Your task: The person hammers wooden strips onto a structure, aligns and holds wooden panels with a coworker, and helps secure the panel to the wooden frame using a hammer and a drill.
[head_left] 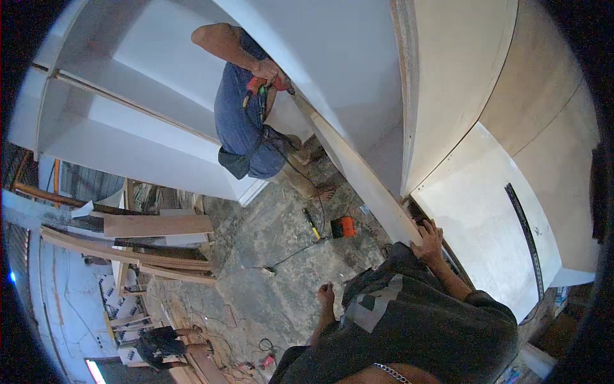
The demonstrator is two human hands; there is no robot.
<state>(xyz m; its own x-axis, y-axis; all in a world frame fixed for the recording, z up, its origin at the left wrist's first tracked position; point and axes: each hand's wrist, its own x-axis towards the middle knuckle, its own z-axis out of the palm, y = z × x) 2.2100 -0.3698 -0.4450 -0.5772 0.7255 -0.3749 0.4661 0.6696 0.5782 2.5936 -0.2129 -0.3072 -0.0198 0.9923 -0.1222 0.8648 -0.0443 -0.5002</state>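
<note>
My right hand [430, 242] grips the near end of a long pale board [364, 179], with fingers over its edge beside a wooden panel. My left hand [326, 294] hangs low over the floor with its fingers curled; whether it holds anything is too small to tell. At the board's far end, a co-worker in blue [240, 115] holds a red power drill [257, 84] with its tip close to the board.
A yellow-black tool [311, 223] and an orange-black box [343, 226] lie on the concrete floor [249, 249], with cables around them. Stacked boards [160, 226] stand at left. Another person [160, 345] is at lower left. Large white cabinet panels [339, 57] rise ahead.
</note>
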